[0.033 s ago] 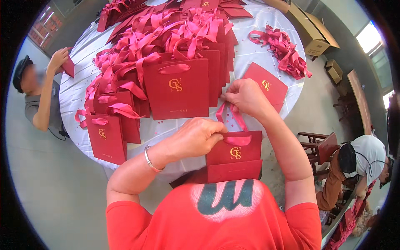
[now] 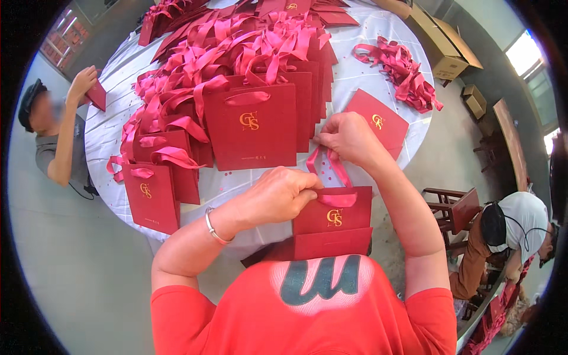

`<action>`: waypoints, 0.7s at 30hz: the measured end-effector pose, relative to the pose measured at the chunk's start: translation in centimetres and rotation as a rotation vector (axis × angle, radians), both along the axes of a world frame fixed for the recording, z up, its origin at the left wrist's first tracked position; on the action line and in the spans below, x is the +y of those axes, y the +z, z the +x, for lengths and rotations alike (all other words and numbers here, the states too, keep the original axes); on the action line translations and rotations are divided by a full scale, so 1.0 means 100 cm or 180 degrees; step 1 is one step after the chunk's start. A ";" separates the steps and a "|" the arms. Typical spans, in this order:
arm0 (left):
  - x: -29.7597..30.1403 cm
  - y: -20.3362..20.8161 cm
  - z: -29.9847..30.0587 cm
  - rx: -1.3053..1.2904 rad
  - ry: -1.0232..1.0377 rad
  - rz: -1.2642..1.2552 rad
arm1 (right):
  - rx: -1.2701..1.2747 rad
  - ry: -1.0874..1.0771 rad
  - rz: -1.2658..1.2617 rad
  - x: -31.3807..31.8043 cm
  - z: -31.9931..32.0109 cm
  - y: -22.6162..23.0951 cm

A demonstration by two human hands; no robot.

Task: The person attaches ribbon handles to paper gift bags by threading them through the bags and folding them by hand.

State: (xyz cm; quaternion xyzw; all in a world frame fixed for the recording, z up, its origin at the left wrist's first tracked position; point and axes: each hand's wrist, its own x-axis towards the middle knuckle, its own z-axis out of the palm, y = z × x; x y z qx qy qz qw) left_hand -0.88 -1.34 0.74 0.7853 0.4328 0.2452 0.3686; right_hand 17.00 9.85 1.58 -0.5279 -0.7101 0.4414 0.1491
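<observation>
A small red paper gift bag [image 2: 332,218] with gold lettering stands at the table's near edge, close to my chest. Its pink ribbon handle [image 2: 338,168] rises in a loop from the top edge. My left hand [image 2: 278,195] is closed at the bag's upper left corner, pinching the ribbon there. Above the bag, my right hand [image 2: 349,137] pinches the upper part of the same ribbon between thumb and finger. Just beyond my right hand lies a flat red bag [image 2: 381,118], partly covered by that hand. A larger red bag [image 2: 254,127] stands upright to the left.
Rows of red bags with pink ribbons crowd the white-clothed round table [image 2: 414,139]. Loose pink ribbons [image 2: 405,74] lie in a heap at the far right. One person [image 2: 59,136] handles a red bag at left; another [image 2: 509,231] bends beside a wooden chair [image 2: 458,207]. Cardboard box [image 2: 441,44] behind.
</observation>
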 end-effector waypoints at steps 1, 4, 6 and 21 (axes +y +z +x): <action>0.000 0.000 0.000 0.0021 0.0007 -0.0058 | -0.0195 0.0181 0.0181 0.001 0.000 -0.002; -0.001 -0.001 0.002 0.0009 -0.0013 0.0090 | -0.0530 0.0489 0.0599 0.004 0.000 -0.005; -0.005 0.000 0.005 0.0135 0.0064 0.0414 | -0.0656 0.0620 0.0831 0.005 0.002 -0.007; -0.011 0.008 0.013 0.0351 0.0036 0.0670 | -0.0653 0.0652 0.1072 0.009 0.008 -0.007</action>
